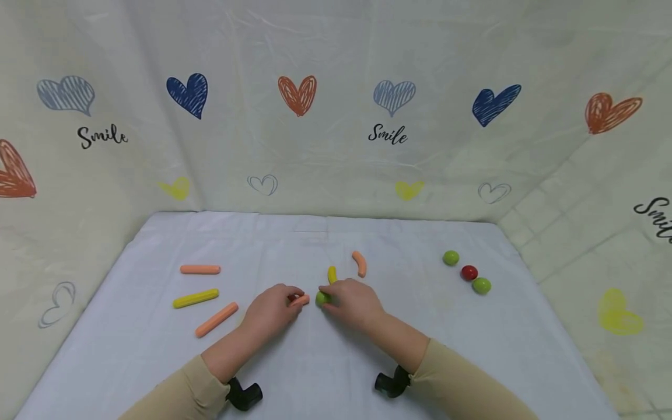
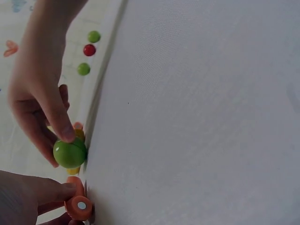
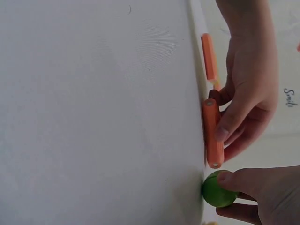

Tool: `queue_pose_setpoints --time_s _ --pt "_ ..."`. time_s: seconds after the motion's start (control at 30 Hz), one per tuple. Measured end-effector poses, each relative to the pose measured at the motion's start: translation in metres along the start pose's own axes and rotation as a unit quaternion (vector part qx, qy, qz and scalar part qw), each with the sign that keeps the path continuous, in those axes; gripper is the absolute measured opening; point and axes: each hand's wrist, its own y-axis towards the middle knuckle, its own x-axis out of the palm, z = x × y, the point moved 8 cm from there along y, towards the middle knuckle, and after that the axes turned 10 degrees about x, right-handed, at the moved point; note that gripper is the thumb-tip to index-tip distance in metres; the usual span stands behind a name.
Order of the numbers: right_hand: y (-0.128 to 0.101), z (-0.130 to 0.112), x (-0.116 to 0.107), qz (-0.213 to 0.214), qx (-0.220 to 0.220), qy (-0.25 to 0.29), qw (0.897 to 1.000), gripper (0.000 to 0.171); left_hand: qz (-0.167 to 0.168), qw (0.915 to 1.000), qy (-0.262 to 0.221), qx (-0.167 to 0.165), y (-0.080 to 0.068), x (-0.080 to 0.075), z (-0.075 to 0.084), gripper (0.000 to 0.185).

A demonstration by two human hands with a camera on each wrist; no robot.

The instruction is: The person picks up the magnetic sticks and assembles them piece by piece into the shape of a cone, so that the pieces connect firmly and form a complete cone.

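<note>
My left hand (image 1: 271,308) pinches an orange stick (image 3: 213,136) between thumb and fingers, low over the white cloth. Round pale dots show at the stick's ends in the right wrist view. Just right of it, my right hand (image 1: 357,303) holds a green ball (image 3: 219,189) by thumb and fingertips. A narrow gap separates ball and stick in the head view. Beyond the right hand lie a short yellow curved piece (image 1: 332,274) and an orange curved piece (image 1: 359,263). The right fingers partly cover the green ball in the head view.
To the left on the cloth lie an orange stick (image 1: 200,269), a yellow stick (image 1: 196,298) and a second orange stick (image 1: 217,319). At the right are a red ball (image 1: 469,272) and two green balls (image 1: 482,286). A heart-printed curtain (image 1: 336,157) stands behind.
</note>
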Motion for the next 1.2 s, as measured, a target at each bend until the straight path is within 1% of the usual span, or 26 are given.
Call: queue_pose_setpoints --time_s 0.37,0.6,0.67,0.77,0.87,1.0,1.1,1.2 --pt "0.002 -0.005 0.000 0.016 -0.010 0.003 1.000 0.037 0.000 0.9997 -0.018 0.014 0.004 0.004 0.001 0.031" --pt "0.003 -0.005 0.002 0.012 -0.007 0.005 1.000 0.039 -0.005 0.9993 -0.027 0.025 0.004 0.006 -0.004 0.034" --pt "0.001 -0.004 0.002 0.013 -0.008 0.002 1.000 0.041 -0.013 0.9987 -0.039 0.029 0.005 0.007 -0.005 0.035" --pt "-0.001 -0.002 -0.001 0.018 -0.012 -0.001 1.000 0.043 -0.037 0.9962 -0.072 0.033 0.006 0.009 -0.005 0.037" --pt "-0.002 0.003 -0.009 0.025 -0.014 0.010 1.000 0.043 -0.060 0.9930 -0.098 0.030 0.006 0.011 -0.007 0.037" --pt "0.001 0.017 -0.022 0.026 0.000 0.035 0.999 0.040 -0.074 0.9920 -0.101 0.020 0.007 0.012 -0.011 0.035" --pt "0.004 0.029 -0.030 0.023 0.007 0.031 0.999 0.040 -0.083 0.9907 -0.107 0.012 0.008 0.013 -0.012 0.033" --pt "0.007 0.039 -0.037 0.022 0.002 0.024 0.999 0.039 -0.091 0.9894 -0.113 0.003 0.009 0.012 -0.013 0.032"
